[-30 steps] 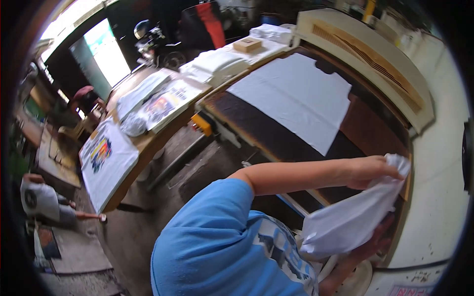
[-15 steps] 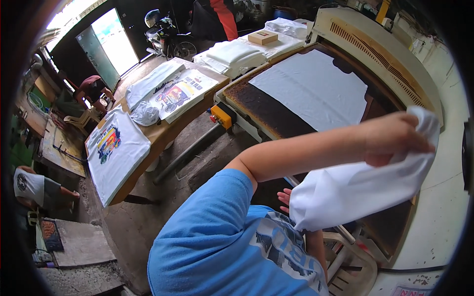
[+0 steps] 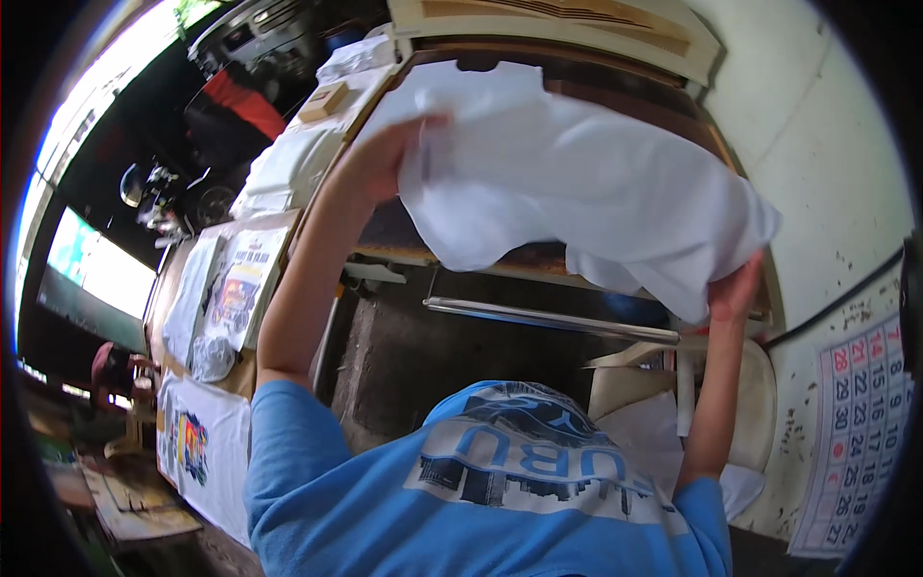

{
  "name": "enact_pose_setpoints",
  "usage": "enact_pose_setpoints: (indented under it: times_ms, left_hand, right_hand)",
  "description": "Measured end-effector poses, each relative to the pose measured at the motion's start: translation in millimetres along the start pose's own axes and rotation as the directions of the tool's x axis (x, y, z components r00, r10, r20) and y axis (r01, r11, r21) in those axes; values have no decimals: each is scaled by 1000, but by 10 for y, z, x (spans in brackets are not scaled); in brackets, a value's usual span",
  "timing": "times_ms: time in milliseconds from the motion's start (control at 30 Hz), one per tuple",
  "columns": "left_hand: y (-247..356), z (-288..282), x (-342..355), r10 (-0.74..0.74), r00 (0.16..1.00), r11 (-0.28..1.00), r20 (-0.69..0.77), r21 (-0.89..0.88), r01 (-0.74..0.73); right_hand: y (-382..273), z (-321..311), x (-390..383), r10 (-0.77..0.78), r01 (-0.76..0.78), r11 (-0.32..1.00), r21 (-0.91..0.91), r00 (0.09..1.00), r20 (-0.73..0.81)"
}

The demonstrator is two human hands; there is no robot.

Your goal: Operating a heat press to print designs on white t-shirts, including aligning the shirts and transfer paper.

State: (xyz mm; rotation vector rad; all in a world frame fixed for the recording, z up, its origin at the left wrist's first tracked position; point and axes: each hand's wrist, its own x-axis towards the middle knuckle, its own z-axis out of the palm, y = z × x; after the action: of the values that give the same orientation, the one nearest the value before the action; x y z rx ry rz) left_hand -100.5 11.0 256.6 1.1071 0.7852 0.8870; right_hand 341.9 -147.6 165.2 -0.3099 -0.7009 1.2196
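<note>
A white fabric panel (image 3: 615, 188) is stretched sideways between my two hands, in the air over the dark press bed (image 3: 654, 101). My left hand (image 3: 409, 149) is closed on its left end, slightly blurred by motion. On its lower right corner, my right hand (image 3: 738, 287) grips the cloth near the bed's right edge. Behind it, another white panel (image 3: 519, 77) with a notched edge lies on the bed. The held cloth partly covers this one, and I cannot tell whether the two touch.
A metal bar (image 3: 548, 319) runs along the near side of the press. A pale plastic chair (image 3: 755, 404) bears white cloth (image 3: 644, 433). Printed shirts (image 3: 197, 452) and white stacks (image 3: 284, 173) line tables at left. A calendar (image 3: 851, 442) hangs on the right wall. Another person (image 3: 115, 370) is far left.
The view has turned right. My left hand has carried the bunched panel from the right side to over the bed. My right hand, open below the cloth before, now grips its other end.
</note>
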Motion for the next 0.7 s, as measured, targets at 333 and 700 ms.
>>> enact_pose_setpoints:
  times_ms: [333, 700]
  left_hand:
    - [385, 308, 19, 265, 964, 963, -8, -54, -265]
    - [773, 491, 250, 511, 832, 826, 214, 145, -545]
  right_hand:
    - [-209, -15, 171, -179, -207, -349, -914, 972, -151]
    - [-1810, 465, 318, -336, 130, 825, -551, 895, -292]
